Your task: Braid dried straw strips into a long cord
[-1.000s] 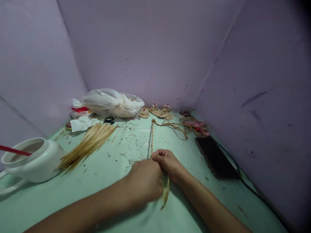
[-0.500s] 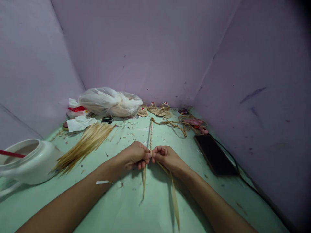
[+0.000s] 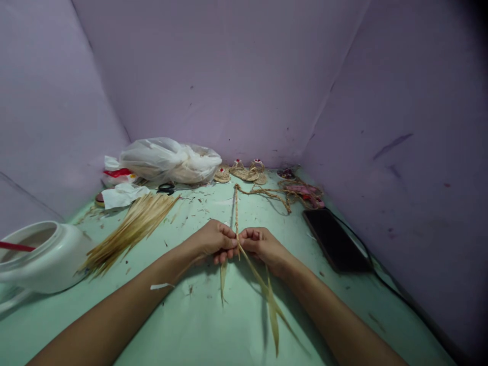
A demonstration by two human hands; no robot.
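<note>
A thin braided straw cord (image 3: 236,208) runs from the far end of the green table toward me. My left hand (image 3: 213,241) and my right hand (image 3: 261,245) meet at its near end, both pinching it between finger and thumb. Loose flat straw strands (image 3: 267,292) hang from the braid below my hands and trail over the table toward me. The fingertips of the two hands almost touch.
A bundle of straw stalks (image 3: 129,231) lies at the left, beside a white jar (image 3: 41,256) on its side. At the back are a plastic bag (image 3: 170,161), tissue, scissors (image 3: 166,188), small woven straw pieces (image 3: 244,173) and tangled cord. A dark phone (image 3: 335,240) with a cable lies right.
My left hand has come off the top of the right and moved left, so both hands now pinch the braid end side by side. The loose strands now hang apart.
</note>
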